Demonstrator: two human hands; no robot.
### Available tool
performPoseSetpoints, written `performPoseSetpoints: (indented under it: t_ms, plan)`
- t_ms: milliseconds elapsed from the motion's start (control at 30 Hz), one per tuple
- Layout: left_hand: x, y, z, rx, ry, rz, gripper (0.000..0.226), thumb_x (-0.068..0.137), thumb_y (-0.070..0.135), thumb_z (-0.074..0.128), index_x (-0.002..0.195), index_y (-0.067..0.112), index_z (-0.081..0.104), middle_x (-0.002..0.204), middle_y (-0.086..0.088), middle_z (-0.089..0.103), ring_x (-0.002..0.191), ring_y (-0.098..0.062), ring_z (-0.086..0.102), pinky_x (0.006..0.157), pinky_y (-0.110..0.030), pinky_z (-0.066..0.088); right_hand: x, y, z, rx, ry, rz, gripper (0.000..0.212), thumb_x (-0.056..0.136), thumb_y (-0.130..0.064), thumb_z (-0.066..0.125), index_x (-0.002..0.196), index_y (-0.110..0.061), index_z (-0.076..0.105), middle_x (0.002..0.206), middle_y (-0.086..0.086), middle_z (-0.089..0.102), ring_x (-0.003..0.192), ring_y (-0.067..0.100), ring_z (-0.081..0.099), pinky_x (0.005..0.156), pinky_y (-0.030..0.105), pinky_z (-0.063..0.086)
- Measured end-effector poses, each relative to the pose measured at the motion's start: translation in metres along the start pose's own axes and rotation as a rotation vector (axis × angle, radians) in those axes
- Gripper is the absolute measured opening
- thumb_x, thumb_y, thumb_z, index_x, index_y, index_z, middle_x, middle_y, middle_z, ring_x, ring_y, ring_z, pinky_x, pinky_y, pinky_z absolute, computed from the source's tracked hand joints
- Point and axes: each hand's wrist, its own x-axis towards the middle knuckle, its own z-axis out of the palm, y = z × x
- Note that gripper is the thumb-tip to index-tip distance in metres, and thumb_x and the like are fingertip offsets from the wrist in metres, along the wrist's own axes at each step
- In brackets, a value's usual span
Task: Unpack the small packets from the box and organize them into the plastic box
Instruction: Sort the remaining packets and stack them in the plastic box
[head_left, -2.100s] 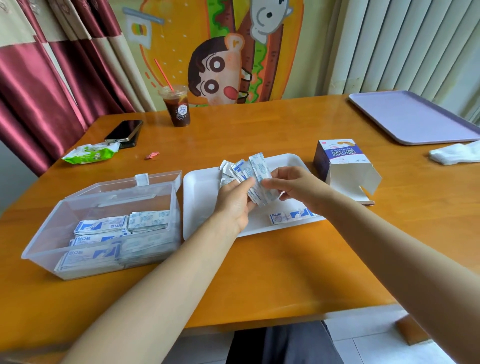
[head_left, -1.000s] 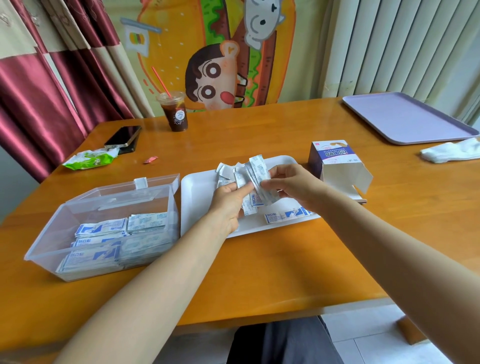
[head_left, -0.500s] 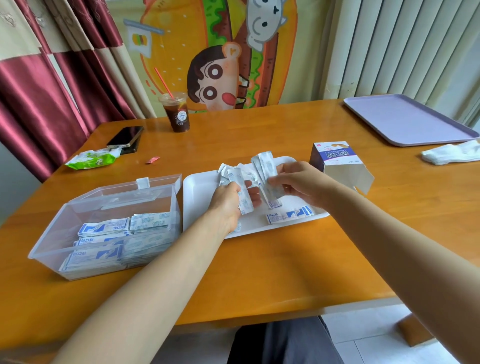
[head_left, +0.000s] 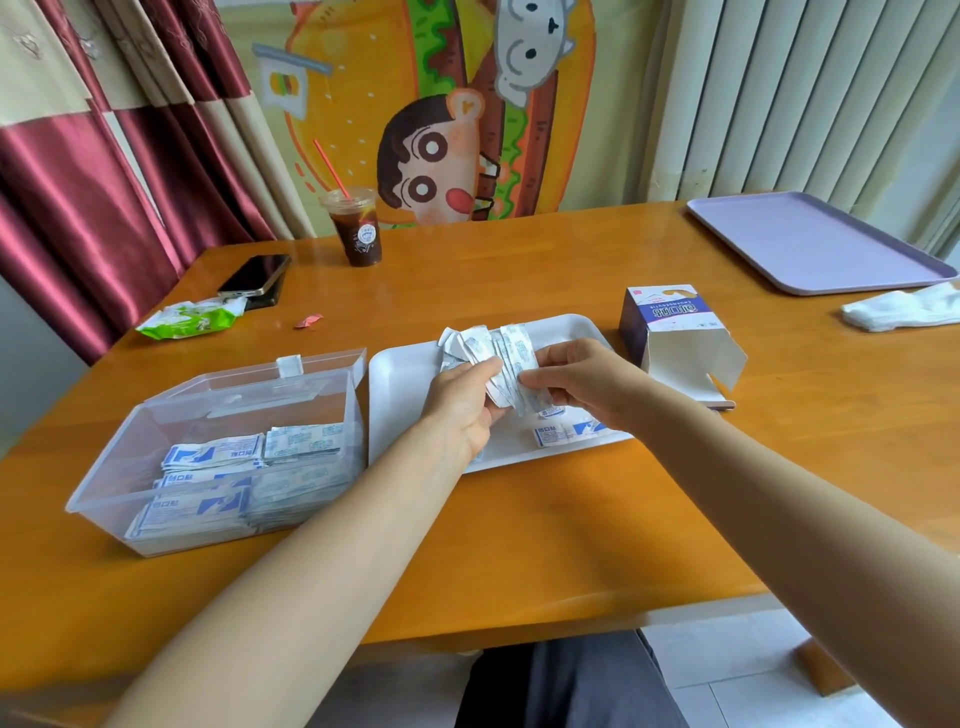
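Head view: orange desk (head_left: 519, 530) fills the middle of the frame.
Room: maroon curtain (head_left: 78, 208) upper left, cartoon poster (head_left: 441, 104) behind the desk, blind (head_left: 805, 93) upper right.
Hands: left hand (head_left: 462, 402) grips a fan of small packets (head_left: 496, 345) above the white tray (head_left: 397, 387) at centre; right hand (head_left: 584, 382) pinches the same fan from the right.
Storage: plastic box (head_left: 101, 501) lower left, lid open, stacked packets (head_left: 218, 462) inside.
Carton: cardboard box (head_left: 667, 319) right of the tray, flap open.
Hidden: left fingers lie behind the fan; packet print unreadable; white cloth (head_left: 904, 312) runs off the right edge.
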Motion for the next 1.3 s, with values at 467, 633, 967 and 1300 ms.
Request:
performPoseSetpoints:
  t_ms: [467,633,967,1300]
  plan:
    - [0.0,0.004,-0.007,0.023,0.012,0.007,0.025,0.095,0.007,0.035,0.088,0.013,0.058,0.062,-0.001,0.051,0.055,-0.014,0.049,0.054,-0.025,0.041,-0.006,-0.006,-0.01,0.116,0.128,-0.022,0.008,0.09,-0.007,0.058,0.091,-0.009,0.066,0.073,0.0,0.063,0.058,0.007,0.048,0.058,0.021,0.036]
    - [0.001,0.007,-0.01,0.078,-0.089,-0.043,0.016,0.088,0.027,0.045,0.075,0.022,0.037,0.057,0.005,0.033,0.036,-0.007,0.021,0.036,-0.017,0.013,-0.013,-0.009,-0.009,0.121,0.026,-0.03,0.009,0.091,-0.007,0.059,0.096,-0.009,0.066,0.067,-0.007,0.064,0.053,0.002,0.05,0.058,0.02,0.036]
    - [-0.003,0.003,-0.009,0.135,-0.115,0.14,0.015,0.098,0.008,0.046,0.099,0.011,0.06,0.093,-0.01,0.067,0.077,-0.021,0.064,0.065,-0.032,0.051,-0.016,-0.013,-0.008,0.149,-0.036,-0.008,0.011,0.093,-0.008,0.056,0.099,-0.008,0.065,0.061,-0.01,0.066,0.049,0.0,0.052,0.058,0.018,0.038]
    - [-0.005,-0.002,0.017,0.105,-0.079,0.006,0.016,0.088,0.009,0.063,0.077,0.019,0.066,0.062,0.005,0.065,0.061,-0.008,0.054,0.057,-0.021,0.042,-0.016,-0.008,-0.024,-0.041,-0.045,-0.062,0.017,0.091,-0.008,0.06,0.105,-0.001,0.066,0.083,0.007,0.065,0.058,0.006,0.05,0.056,0.019,0.036]
